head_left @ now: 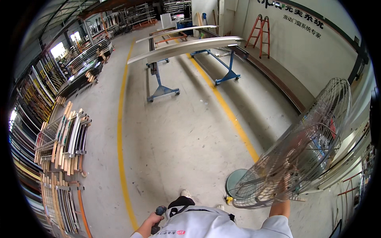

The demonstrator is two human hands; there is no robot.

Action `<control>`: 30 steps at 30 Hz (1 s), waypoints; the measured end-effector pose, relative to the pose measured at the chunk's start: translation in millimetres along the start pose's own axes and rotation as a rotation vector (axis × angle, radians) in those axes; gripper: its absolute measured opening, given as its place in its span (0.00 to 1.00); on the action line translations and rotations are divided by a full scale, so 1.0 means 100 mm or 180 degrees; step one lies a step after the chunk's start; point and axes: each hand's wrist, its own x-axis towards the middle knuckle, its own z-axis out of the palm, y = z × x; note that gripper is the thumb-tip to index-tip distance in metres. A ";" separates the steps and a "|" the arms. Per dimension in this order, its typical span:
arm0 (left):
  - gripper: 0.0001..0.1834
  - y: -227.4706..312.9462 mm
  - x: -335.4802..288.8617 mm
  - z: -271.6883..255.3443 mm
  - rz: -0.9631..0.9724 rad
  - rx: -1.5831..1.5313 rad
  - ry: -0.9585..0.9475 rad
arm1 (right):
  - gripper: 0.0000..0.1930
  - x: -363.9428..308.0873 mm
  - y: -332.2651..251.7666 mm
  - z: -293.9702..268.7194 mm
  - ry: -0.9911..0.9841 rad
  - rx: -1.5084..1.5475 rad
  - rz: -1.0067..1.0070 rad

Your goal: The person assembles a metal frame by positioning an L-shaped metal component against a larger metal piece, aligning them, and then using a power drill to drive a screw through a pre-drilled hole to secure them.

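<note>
At the lower edge my left hand [152,219] is wrapped round a dark cordless drill [160,210], held beside my body. A large floor fan [293,146] with a wire cage stands at my right. Its round green base [239,183] is on the floor. My right arm reaches forward to the fan, and my right hand [284,184] shows only dimly through the cage wires. Its fingers are hidden, so whether it grips the fan I cannot tell.
Ahead, long metal profiles [186,48] lie across blue wheeled stands [160,90]. Yellow lines [120,139] run along the floor. Racks with wood strips and profiles [65,139] line the left side. An orange stepladder [260,36] leans by the white wall at right.
</note>
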 end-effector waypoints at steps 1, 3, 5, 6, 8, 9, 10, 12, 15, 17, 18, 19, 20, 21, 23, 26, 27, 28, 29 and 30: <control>0.18 0.05 0.15 -0.08 -0.0017 0.0016 -0.0033 | 0.16 -0.09 -0.02 -0.04 0.0234 -0.0216 -0.0137; 0.18 0.14 0.41 -0.29 0.0160 -0.0017 0.0040 | 0.15 -0.39 -0.06 -0.10 0.0771 -0.0738 -0.0373; 0.18 0.23 0.57 -0.49 0.0150 -0.0105 0.0034 | 0.15 -0.77 -0.03 -0.17 0.1291 -0.1379 -0.0693; 0.19 0.32 0.64 -0.57 0.0175 -0.0206 0.0067 | 0.15 -1.01 0.01 -0.19 0.1536 -0.1730 -0.0807; 0.21 0.53 0.76 -0.77 0.0205 -0.0222 0.0030 | 0.14 -1.63 0.19 -0.17 0.1710 -0.2354 -0.0818; 0.21 0.74 0.76 -0.88 0.0205 -0.0205 0.0003 | 0.14 -1.88 0.30 -0.09 0.1635 -0.2597 -0.0711; 0.22 1.00 0.73 -0.96 0.0370 -0.0105 0.0063 | 0.14 -2.11 0.41 0.02 0.1530 -0.2874 -0.0580; 0.25 1.55 0.72 -1.16 0.0559 0.0114 0.0100 | 0.14 -2.52 0.72 0.38 0.0929 -0.3326 -0.0159; 0.26 2.18 1.05 -1.29 0.0952 0.0233 -0.0049 | 0.13 -2.90 1.12 0.93 -0.0182 -0.3877 0.0570; 0.26 2.75 1.18 -1.30 0.1481 0.0175 -0.0185 | 0.13 -3.01 1.35 1.26 -0.0767 -0.4179 0.0969; 0.26 3.05 1.29 -1.30 0.1647 0.0336 -0.0356 | 0.13 -3.03 1.44 1.42 -0.1022 -0.4315 0.1142; 0.26 3.31 1.42 -1.32 0.1795 0.0490 -0.0499 | 0.13 -3.03 1.55 1.61 -0.1235 -0.4426 0.1284; 0.26 3.55 1.54 -1.33 0.1978 0.0517 -0.0588 | 0.13 -3.01 1.66 1.81 -0.1455 -0.4534 0.1428; 0.26 3.81 1.66 -1.35 0.2161 0.0540 -0.0668 | 0.13 -2.96 1.77 2.04 -0.1640 -0.4651 0.1543; 0.26 4.34 1.71 -1.47 0.2234 0.0570 -0.0784 | 0.13 -2.81 1.95 2.43 -0.1879 -0.4833 0.1728; 0.25 5.03 1.79 -1.78 0.2837 0.0762 -0.1013 | 0.12 -2.46 2.23 3.15 -0.2056 -0.4987 0.1845; 0.25 5.24 1.80 -1.92 0.2817 0.0746 -0.1002 | 0.12 -2.29 2.36 3.45 -0.2088 -0.4965 0.1790; 0.25 5.37 1.80 -2.13 0.2871 0.0906 -0.0834 | 0.12 -2.18 2.44 3.86 -0.2178 -0.4950 0.1659; 0.25 5.54 1.84 -2.26 0.2960 0.1092 -0.0742 | 0.12 -2.07 2.48 4.25 -0.2172 -0.4779 0.1447; 0.25 5.70 1.91 -2.41 0.2833 0.1169 -0.0749 | 0.12 -1.97 2.48 4.74 -0.2189 -0.4465 0.1165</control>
